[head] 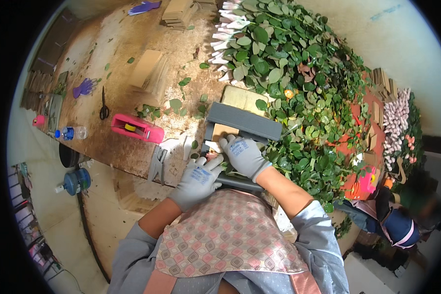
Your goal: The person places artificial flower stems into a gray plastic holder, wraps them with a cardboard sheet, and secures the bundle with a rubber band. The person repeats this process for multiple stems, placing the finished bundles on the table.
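Note:
Both my hands wear grey gloves and work at a dark grey ridged box-like holder (244, 121) at the table's near edge. My left hand (200, 178) lies at its near left corner, fingertips at a pinkish flower head (212, 156). My right hand (242, 152) rests over the middle of the holder, fingertips by a piece of brown cardboard (225, 131) and a small white piece. Leaves show between the hands. The fingers hide what they touch, so I cannot tell whether either hand grips anything. Behind the holder lies a pale yellow block (244, 99).
A large heap of leafy stems (297, 73) with white-sleeved heads (226, 36) covers the right. To the left are a pink tape dispenser (137, 128), a grey stapler-like tool (157, 165), black scissors (104, 110), a water bottle (71, 133), cardboard stacks (147, 73) and purple gloves (84, 87). A person (400, 224) is at the far right.

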### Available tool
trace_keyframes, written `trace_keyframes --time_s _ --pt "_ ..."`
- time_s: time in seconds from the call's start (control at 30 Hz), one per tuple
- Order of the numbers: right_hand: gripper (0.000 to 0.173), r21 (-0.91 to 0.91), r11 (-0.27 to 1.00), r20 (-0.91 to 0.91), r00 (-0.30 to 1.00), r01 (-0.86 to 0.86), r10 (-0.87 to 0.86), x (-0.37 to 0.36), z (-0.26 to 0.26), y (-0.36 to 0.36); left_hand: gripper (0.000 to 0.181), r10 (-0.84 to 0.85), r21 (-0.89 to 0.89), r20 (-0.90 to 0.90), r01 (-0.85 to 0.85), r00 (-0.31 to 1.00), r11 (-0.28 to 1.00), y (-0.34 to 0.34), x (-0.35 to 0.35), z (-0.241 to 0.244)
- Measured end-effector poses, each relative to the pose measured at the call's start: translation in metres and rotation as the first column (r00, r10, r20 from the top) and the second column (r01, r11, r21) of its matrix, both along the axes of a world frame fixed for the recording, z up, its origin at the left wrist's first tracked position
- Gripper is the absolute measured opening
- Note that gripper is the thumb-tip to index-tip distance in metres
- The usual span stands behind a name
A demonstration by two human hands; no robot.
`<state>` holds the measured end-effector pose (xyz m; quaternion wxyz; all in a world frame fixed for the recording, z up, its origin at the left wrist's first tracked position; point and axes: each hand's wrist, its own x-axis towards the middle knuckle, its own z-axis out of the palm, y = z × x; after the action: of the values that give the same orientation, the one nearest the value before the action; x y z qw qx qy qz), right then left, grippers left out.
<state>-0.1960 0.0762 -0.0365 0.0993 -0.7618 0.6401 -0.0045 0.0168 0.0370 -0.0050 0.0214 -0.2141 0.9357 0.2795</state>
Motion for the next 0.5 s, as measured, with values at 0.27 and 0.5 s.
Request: trace_keyframes --time_s 0.27,0.5 --pt "0.029 -0.101 0.993 0.023 0.998 -0.052 0.055 -0.013 -0.001 0.003 0.026 -0.010 -0.101 -0.094 0.000 0.996 0.995 -0.080 -0.027 -0.003" --pt "0.024 0.042 0.999 0.003 1.000 0.000 0.000 -0.010 -0.006 -0.002 0.007 -0.214 -0.307 0.073 0.226 0.974 0.925 -0.107 -0.027 -0.030"
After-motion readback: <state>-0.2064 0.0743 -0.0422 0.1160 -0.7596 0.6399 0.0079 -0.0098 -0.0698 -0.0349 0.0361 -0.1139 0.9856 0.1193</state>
